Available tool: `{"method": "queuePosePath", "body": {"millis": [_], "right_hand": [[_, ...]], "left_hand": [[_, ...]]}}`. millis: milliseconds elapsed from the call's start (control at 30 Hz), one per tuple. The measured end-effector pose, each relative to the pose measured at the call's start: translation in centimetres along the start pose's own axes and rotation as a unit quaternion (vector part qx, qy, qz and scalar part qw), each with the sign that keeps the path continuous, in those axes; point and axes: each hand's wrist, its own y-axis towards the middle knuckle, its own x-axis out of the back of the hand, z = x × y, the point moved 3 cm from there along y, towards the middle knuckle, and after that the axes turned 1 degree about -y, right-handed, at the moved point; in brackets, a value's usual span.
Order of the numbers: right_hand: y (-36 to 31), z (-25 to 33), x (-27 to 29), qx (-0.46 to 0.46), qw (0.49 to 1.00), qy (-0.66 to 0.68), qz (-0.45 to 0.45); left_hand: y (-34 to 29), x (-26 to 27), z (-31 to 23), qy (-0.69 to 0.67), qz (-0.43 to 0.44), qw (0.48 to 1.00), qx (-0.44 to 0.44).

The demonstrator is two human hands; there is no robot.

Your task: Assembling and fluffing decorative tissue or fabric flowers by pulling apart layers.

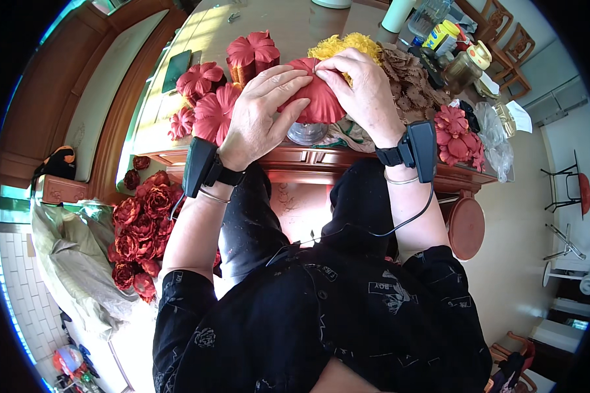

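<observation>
In front of me, a red fabric petal piece (320, 105) for an artificial flower rests on a clear glass-like stand (307, 133) at the table's near edge. My left hand (263, 108) lies over its left side, fingers stretched out and thumb apart. At the top of the petals, the thumb and forefinger of my right hand (364, 92) pinch together near the centre. Any smaller part between those fingertips is hidden. Left of my hands stand stacks of red petal pieces (215, 112). Behind them sits a heap of yellow frilly pieces (341, 47), with brown serrated pieces (410, 82) to the right.
More red petals (457, 134) and a clear plastic bag (493, 134) lie at the table's right edge. Beyond are a jar (464, 69) and a yellow tub (442, 36). Finished dark-red flowers (141, 229) hang low on my left; a round stool (467, 228) stands right.
</observation>
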Motion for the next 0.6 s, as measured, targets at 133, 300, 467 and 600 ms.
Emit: {"method": "queuePosePath", "body": {"millis": [133, 300, 467, 600], "right_hand": [[-1.0, -0.4, 0.1, -0.016, 0.999, 0.037, -0.011], [-3.6, -2.0, 0.9, -0.131, 0.978, 0.152, -0.052], [-8.0, -3.2, 1.2, -0.183, 0.981, 0.067, 0.01], [-11.0, -2.0, 0.7, -0.121, 0.988, -0.054, 0.077]], "left_hand": [[-0.4, 0.0, -0.2, -0.017, -0.012, 1.0, 0.015], [-1.6, 0.2, -0.3, -0.039, -0.038, 0.997, 0.057], [-4.2, 1.0, -0.3, -0.069, -0.083, 0.986, 0.126], [-6.6, 1.5, -0.5, -0.13, -0.125, 0.965, 0.191]]}}
